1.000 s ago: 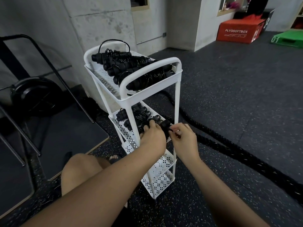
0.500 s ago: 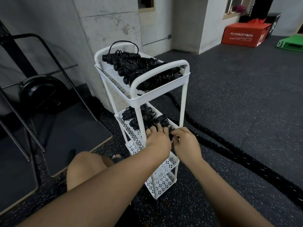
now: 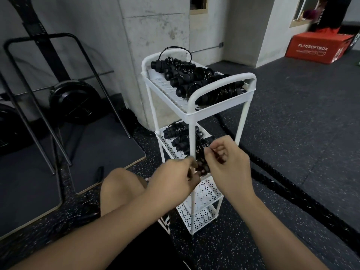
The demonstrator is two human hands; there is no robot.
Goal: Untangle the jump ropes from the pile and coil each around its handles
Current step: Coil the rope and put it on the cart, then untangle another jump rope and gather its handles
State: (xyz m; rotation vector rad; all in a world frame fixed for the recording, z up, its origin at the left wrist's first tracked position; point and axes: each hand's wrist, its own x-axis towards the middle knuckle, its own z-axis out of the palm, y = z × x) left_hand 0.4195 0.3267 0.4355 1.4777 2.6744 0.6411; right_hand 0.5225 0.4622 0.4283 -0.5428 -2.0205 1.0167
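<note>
Left hand (image 3: 175,178) and right hand (image 3: 228,164), fingers clamped on a jump rope (image 3: 202,165), either side of the front post (image 3: 192,133) of the white cart (image 3: 220,106); a battle rope (image 3: 282,190) lay beside.

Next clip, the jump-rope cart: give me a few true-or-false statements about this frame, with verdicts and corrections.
1. Coiled jump ropes lie on the top shelf of the white cart. True.
2. The red box stands on the cart. False: it stands on the floor, far off to the right.
3. The left hand and the right hand are both at the front end of the second shelf. True.
4. The thick black rope lies on the floor to the left of the cart. False: it runs along the floor on the cart's right.
</note>
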